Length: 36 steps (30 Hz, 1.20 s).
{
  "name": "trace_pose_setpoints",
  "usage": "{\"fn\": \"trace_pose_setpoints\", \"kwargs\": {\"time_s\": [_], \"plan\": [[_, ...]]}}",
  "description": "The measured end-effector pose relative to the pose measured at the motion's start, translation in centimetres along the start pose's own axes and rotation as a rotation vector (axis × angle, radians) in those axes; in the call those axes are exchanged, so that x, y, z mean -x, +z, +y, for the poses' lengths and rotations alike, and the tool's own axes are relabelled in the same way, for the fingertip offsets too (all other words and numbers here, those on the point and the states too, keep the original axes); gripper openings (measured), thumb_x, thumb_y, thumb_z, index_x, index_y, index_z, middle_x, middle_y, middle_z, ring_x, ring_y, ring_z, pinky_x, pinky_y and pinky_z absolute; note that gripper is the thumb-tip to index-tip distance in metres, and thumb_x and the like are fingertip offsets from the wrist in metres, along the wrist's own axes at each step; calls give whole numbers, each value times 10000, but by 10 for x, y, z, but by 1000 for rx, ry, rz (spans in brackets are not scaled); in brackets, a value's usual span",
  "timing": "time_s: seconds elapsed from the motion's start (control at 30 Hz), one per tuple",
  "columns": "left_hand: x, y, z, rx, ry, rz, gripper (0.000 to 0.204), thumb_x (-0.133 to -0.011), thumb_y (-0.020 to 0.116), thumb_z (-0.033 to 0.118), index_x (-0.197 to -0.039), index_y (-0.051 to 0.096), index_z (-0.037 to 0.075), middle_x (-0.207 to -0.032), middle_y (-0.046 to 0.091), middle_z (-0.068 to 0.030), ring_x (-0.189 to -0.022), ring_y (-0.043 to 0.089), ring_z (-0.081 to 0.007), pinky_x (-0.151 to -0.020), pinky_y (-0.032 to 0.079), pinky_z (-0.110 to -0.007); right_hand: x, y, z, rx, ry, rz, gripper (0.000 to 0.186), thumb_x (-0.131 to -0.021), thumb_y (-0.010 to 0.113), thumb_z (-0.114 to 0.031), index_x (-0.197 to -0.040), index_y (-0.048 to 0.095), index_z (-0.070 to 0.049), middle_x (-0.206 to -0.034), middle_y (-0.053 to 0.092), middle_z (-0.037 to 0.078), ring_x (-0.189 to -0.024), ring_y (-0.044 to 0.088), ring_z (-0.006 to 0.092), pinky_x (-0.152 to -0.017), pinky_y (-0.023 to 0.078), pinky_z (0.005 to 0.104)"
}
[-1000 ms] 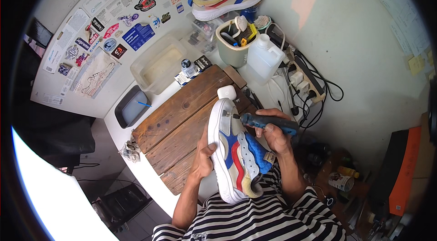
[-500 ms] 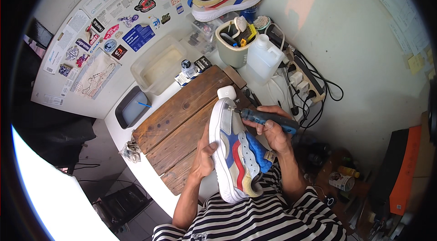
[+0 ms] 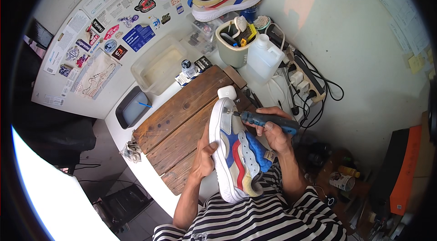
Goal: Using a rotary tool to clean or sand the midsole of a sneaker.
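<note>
A multicoloured sneaker (image 3: 239,159) with a white sole is held up in front of me, toe pointing away over the wooden boards. My left hand (image 3: 203,156) grips it along the sole, thumb on the side and fingers hidden behind. My right hand (image 3: 276,131) is closed round a dark blue-black handheld rotary tool (image 3: 268,121). The tool's small tip meets, or nearly meets, the grey toe panel; contact is too small to tell. Beneath the sneaker's toe end sits a small white case (image 3: 226,92).
Wooden boards (image 3: 182,115) cover the white table. Around them stand a grey tray (image 3: 132,110), a clear plastic tub (image 3: 157,70), a small bottle (image 3: 188,69), a bin of tools (image 3: 232,52) and a white jug (image 3: 265,61). A power strip (image 3: 307,77) with tangled cables lies right; another sneaker (image 3: 226,0) rests behind.
The rotary tool's tip has shifted slightly to the left and down over the toe panel. Both hands keep their grips, and the sneaker stays nearly still.
</note>
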State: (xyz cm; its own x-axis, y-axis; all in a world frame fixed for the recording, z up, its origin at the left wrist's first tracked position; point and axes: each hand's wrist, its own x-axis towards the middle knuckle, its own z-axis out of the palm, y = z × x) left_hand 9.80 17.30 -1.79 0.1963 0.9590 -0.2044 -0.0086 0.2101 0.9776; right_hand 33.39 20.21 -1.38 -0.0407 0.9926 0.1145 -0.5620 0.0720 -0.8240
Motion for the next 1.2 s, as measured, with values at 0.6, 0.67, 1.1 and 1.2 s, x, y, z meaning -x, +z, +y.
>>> {"fn": "trace_pose_setpoints", "kwargs": {"time_s": [0.6, 0.67, 1.1, 1.2], "plan": [[4, -3, -8, 89, -94, -23, 975, -804, 440, 518, -1605, 328, -26, -1348, 641, -261, -1165, 650, -334, -1019, 504, -420, 6, -11, 9, -21, 12, -75, 395, -926, 679, -141, -1240, 635, 95, -892, 692, 142, -736, 641, 165, -760, 570, 325], [5, -5, -11, 82, -99, -25, 977, -806, 440, 523, -1606, 327, -25, -1355, 638, -256, -1178, 645, -332, -1027, 498, -418, 8, -17, 8, -20, 22, -115, 398, -927, 680, -146, -1240, 633, 94, -888, 689, 141, -733, 637, 165, -784, 578, 338], [6, -5, -14, 207, -107, -81, 970, -816, 459, 520, -1596, 327, -41, -1394, 609, -232, -1226, 613, -301, -1058, 479, -393, 10, -15, 4, 0, -1, -141, 399, -928, 671, -151, -1238, 632, 97, -851, 683, 143, -715, 639, 156, -724, 571, 315], [5, -3, -13, 227, -127, -78, 971, -814, 466, 514, -1598, 323, -40, -1395, 609, -227, -1223, 616, -300, -1059, 483, -387, 7, -5, 9, -95, -24, -12, 398, -923, 670, -153, -1223, 643, 106, -851, 689, 150, -709, 646, 153, -659, 539, 291]]}}
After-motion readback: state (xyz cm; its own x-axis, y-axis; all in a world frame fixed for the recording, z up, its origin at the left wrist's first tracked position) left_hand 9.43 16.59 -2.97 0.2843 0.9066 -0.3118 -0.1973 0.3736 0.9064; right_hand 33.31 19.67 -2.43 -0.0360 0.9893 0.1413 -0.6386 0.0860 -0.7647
